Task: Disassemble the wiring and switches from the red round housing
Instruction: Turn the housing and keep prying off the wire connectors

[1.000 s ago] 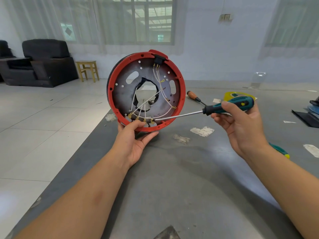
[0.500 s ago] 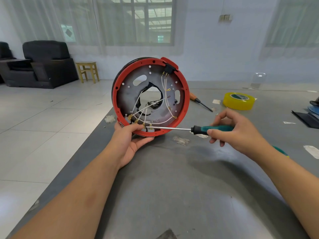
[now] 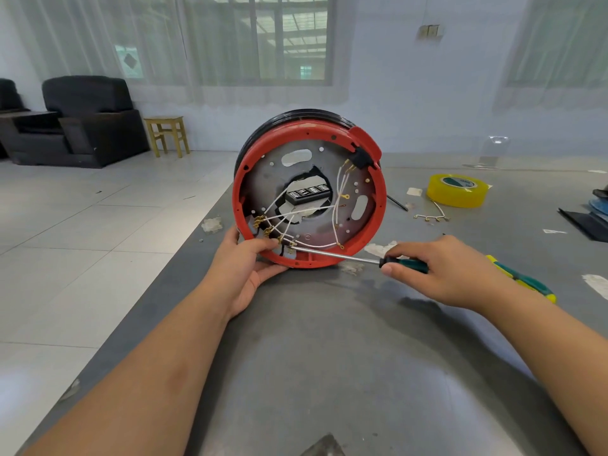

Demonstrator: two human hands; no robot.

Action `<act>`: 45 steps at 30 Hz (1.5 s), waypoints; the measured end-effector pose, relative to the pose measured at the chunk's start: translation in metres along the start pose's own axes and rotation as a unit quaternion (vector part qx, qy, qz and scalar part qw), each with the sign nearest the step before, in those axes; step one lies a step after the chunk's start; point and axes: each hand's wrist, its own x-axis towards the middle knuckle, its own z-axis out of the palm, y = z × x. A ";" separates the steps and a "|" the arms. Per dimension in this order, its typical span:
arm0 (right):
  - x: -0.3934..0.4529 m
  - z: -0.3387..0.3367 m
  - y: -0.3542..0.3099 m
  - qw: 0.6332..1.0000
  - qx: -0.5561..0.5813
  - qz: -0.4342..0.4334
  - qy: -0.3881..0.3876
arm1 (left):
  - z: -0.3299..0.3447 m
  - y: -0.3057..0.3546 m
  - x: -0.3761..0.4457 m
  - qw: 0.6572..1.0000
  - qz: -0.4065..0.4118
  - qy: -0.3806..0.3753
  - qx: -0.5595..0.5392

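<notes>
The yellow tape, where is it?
In the head view the yellow tape lies flat on the grey table, far right, behind the right hand and right of the red housing.

Near table: the grey tabletop [image 3: 329, 373] between my forearms is bare, so either of my hands can sweep there.
Centre: the red housing [image 3: 378, 205] stands on edge and blocks the way straight ahead; my left hand [image 3: 243, 268] grips its lower left rim.
Inside the housing: white wires [image 3: 289, 213] cross the lower left, crowding my fingertips.
Low right path: the screwdriver [image 3: 355, 258] in my right hand [image 3: 441, 274] lies across the housing's lower rim.
Right side: a second screwdriver [image 3: 523, 279] just beyond my right wrist; farther off, a yellow tape roll [image 3: 457, 190] and loose wire bits [image 3: 431, 217].
Left side: the table edge, then open floor.
</notes>
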 end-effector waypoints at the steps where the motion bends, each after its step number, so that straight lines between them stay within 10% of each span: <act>1: 0.000 0.000 0.003 1.000 -0.003 -0.001 0.008 | 0.001 0.000 0.000 1.000 0.002 -0.001 -0.002; 45: -0.004 0.019 0.004 0.980 -0.169 0.000 0.106 | -0.005 0.002 0.000 1.000 0.001 0.003 0.025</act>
